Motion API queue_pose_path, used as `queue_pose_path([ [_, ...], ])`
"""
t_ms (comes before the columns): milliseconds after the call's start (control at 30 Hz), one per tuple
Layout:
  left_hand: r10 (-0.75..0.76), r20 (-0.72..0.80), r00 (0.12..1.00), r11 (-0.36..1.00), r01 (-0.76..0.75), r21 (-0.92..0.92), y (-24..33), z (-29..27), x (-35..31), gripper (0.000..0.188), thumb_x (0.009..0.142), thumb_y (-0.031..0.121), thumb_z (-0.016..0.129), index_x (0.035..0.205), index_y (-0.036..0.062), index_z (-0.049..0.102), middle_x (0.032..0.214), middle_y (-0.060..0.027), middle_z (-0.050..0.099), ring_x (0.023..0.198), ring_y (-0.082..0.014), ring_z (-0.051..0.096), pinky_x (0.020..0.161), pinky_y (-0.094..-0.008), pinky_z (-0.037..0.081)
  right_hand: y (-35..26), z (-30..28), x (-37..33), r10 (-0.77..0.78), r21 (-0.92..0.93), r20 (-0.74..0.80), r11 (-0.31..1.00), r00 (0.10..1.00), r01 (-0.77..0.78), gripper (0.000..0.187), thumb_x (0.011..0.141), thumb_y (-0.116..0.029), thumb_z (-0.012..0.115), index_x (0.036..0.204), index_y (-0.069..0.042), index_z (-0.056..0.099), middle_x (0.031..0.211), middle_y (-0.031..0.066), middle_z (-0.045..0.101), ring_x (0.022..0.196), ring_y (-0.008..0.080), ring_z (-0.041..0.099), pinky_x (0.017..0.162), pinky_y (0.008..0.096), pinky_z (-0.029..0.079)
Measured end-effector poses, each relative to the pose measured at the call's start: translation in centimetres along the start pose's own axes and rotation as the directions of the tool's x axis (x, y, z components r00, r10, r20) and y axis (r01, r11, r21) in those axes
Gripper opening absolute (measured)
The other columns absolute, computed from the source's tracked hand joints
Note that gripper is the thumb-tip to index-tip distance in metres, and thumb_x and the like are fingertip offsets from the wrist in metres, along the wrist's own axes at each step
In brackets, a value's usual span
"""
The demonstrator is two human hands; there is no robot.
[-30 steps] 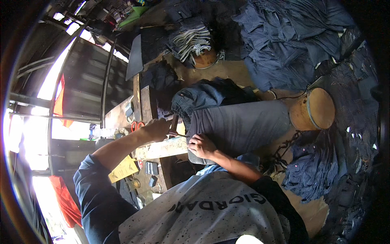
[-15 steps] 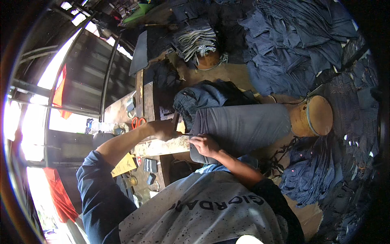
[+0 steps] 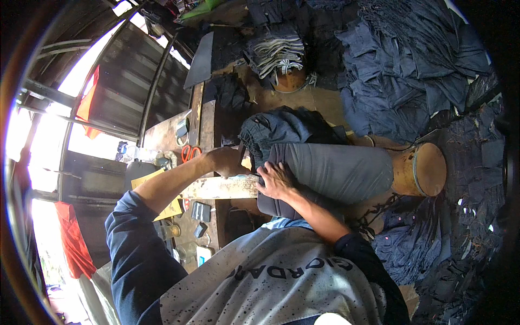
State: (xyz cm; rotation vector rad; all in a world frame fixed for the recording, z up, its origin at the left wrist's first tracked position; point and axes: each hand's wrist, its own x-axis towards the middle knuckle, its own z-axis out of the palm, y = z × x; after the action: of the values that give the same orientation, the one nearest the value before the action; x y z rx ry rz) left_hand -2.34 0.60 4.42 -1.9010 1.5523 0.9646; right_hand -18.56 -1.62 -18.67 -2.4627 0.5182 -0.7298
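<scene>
A dark grey garment leg point(image 3: 346, 168) is drawn over a brown cylindrical form point(image 3: 428, 169) that lies sideways before me. At the left end of the cloth, my right hand point(image 3: 279, 182) lies on it with its fingers spread. Just left of that edge my left hand point(image 3: 225, 161) is closed, and a dark narrow piece shows beside its fingers. What that piece is cannot be made out. Bunched dark denim point(image 3: 287, 129), part of a garment, rests right behind the form.
Orange-handled scissors point(image 3: 189, 153) lie on the worn wooden bench point(image 3: 222, 187) at left. A folded stack of jeans point(image 3: 277, 57) stands farther back. Large heaps of dark denim point(image 3: 411, 70) fill the far right, and another pile point(image 3: 414, 233) lies near right.
My right hand has shifted up along the cloth's left end, and its fingers have spread out flat. My left hand stays close to that edge. The view has moved slightly.
</scene>
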Motion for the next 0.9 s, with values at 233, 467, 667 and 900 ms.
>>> queue_pose_path([
  [233,-0.020,-0.047,0.999,0.983,0.029,0.182,0.8,0.8,-1.1,0.099,0.087,0.043,0.066,0.147,-0.0115,0.009,0.111,-0.0325,0.062,0.104,-0.0424,0.063,0.084,-0.0484,0.052,0.8,-0.2,0.2,-0.003,0.088,0.070,0.996,0.998,-0.003,0.032,0.087,-0.037,0.066,0.106,-0.011,0.065,0.106,0.0132,0.057,0.105,0.0316,0.056,0.094,0.0546,0.038],
  [467,0.543,-0.441,0.715,0.836,-0.412,0.362,-2.1,3.4,-0.2,0.073,0.093,0.034,0.060,0.146,-0.0026,0.025,0.064,-0.0151,0.061,0.065,-0.0386,0.065,0.059,-0.0497,0.052,0.7,-0.9,0.3,0.003,0.090,0.110,0.996,0.994,-0.013,0.034,0.087,-0.036,0.066,0.111,-0.012,0.062,0.111,0.0141,0.058,0.107,0.0340,0.055,0.095,0.0552,0.037],
  [667,-0.172,-0.227,0.959,0.979,0.141,-0.149,-1.1,2.9,-0.4,0.063,0.088,0.058,0.061,0.103,-0.0038,0.059,0.072,-0.0188,0.063,0.075,-0.0390,0.067,0.067,-0.0463,0.054,0.9,-1.8,0.8,-0.043,0.114,0.199,0.993,0.979,0.020,0.039,0.087,-0.034,0.065,0.116,-0.008,0.058,0.111,0.0138,0.058,0.108,0.0319,0.053,0.095,0.0533,0.039],
  [900,0.231,-0.423,0.876,0.972,-0.222,0.073,1.4,2.1,-2.4,0.016,0.089,0.013,0.063,0.100,0.0013,0.065,0.076,-0.0180,0.063,0.066,-0.0377,0.064,0.059,-0.0452,0.051,0.7,-2.4,1.1,-0.025,0.195,0.260,0.980,0.965,-0.028,0.042,0.088,-0.033,0.061,0.120,-0.006,0.056,0.115,0.0140,0.059,0.114,0.0329,0.051,0.102,0.0616,0.035],
])
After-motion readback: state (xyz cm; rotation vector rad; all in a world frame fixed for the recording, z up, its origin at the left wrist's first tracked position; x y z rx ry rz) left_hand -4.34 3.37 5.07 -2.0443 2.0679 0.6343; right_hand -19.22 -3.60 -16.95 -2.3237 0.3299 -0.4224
